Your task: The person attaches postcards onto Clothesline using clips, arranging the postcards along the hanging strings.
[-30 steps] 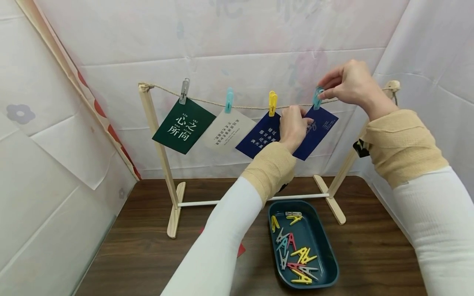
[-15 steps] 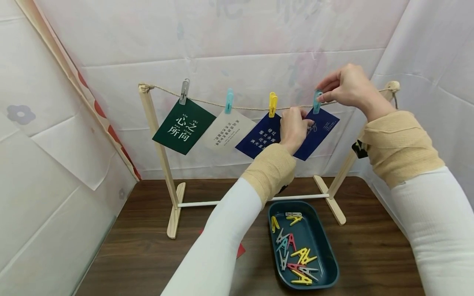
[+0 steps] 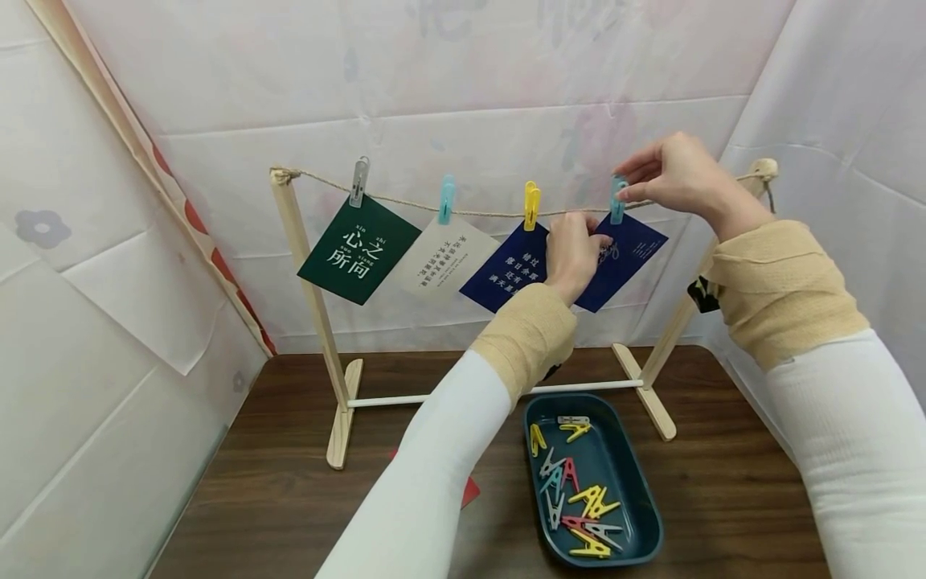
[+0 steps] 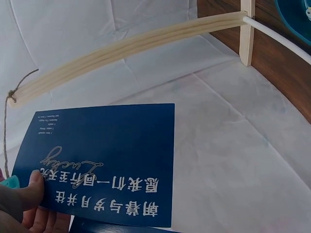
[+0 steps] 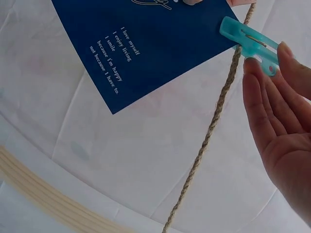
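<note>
My left hand (image 3: 571, 256) pinches a dark blue card (image 4: 107, 145) by its edge, thumb on the printed face. My right hand (image 3: 680, 178) pinches the handle end of a light blue clothespin (image 5: 243, 39) between thumb and fingers. The clothespin sits at the card's top corner, beside the twine (image 5: 214, 116); whether it bites both cannot be told. Further left, a yellow clothespin (image 3: 531, 206) holds another dark blue card (image 3: 502, 269). A light blue clothespin (image 3: 446, 199) holds a cream card (image 3: 444, 261), and a clear grey clothespin (image 3: 359, 182) a green card (image 3: 359, 249).
The twine runs between two wooden posts (image 3: 311, 281), joined low down by a white rod (image 3: 387, 400). On the brown table (image 3: 289, 498) stands a dark blue tray (image 3: 637, 482) with several coloured clothespins. Something red (image 3: 470, 490) lies partly hidden under my left forearm.
My right hand has sunk slightly and shifted a little left with the clothespin. The held card's right corner has swung slightly outward and down. My left hand has barely moved.
</note>
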A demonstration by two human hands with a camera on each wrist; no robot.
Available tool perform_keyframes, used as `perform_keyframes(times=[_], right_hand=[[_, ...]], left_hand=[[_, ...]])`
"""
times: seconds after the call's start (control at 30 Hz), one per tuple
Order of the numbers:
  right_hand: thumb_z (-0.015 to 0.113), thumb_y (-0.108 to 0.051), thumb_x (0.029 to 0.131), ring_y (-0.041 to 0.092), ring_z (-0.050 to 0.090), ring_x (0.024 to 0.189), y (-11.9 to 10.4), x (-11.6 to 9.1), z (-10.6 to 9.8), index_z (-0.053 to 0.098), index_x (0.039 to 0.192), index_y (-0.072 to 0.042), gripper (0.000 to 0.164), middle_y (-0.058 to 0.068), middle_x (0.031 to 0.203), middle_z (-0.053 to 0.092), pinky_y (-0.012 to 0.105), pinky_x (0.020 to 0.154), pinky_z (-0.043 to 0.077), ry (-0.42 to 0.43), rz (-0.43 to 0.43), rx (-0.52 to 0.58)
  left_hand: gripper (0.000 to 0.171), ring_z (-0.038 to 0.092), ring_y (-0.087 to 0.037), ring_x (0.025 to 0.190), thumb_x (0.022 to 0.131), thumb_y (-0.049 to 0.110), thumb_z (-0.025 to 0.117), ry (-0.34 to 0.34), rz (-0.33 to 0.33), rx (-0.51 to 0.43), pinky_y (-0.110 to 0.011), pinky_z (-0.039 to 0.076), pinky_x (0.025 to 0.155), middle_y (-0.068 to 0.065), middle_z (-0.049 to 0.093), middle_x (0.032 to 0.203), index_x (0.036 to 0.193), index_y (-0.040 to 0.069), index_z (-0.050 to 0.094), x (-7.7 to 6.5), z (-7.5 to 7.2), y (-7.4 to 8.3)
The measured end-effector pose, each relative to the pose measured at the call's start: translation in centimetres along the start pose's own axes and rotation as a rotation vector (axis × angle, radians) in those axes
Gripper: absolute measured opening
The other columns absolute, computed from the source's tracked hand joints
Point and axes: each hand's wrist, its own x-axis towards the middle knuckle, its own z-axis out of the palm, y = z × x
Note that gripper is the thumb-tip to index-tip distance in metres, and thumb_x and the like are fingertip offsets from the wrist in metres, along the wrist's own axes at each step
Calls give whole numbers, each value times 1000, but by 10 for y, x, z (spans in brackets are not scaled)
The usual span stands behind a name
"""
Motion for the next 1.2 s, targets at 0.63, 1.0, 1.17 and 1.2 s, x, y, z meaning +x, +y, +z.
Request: perform_keyframes(times=[0.63,1.0,1.17,1.2], right_hand=[[56,-22,87,34,54,94,4,-8,14,51,123,0,42,24,109,55,41,76,42,41,-47,27],[55,-21,88,34,55,93,8,-12,22,52,121,1,40,24,106,57,42,76,41,110,-82,33],[55,-21,88,34,54,94,10,-15,26,51,121,2,40,25,107,56,45,79,40,156,-83,58],[55,-21,88,34,54,93,10,-16,27,52,121,2,40,25,106,57,44,79,40,171,-84,63]], left_hand=[[8,52,-5,61,79,19,66,5,69,9,-16,39,54,4,60,71,82,11,66,-3,0,-9],[12,55,-4,64,80,19,66,22,118,22,-14,40,55,3,63,77,89,11,67,-9,-3,-13],[19,58,-5,71,80,19,66,38,149,32,-13,42,59,1,65,86,97,10,67,-11,-3,-14],[21,58,-5,73,80,19,66,39,153,31,-13,42,60,1,65,88,99,10,66,-11,-3,-14]])
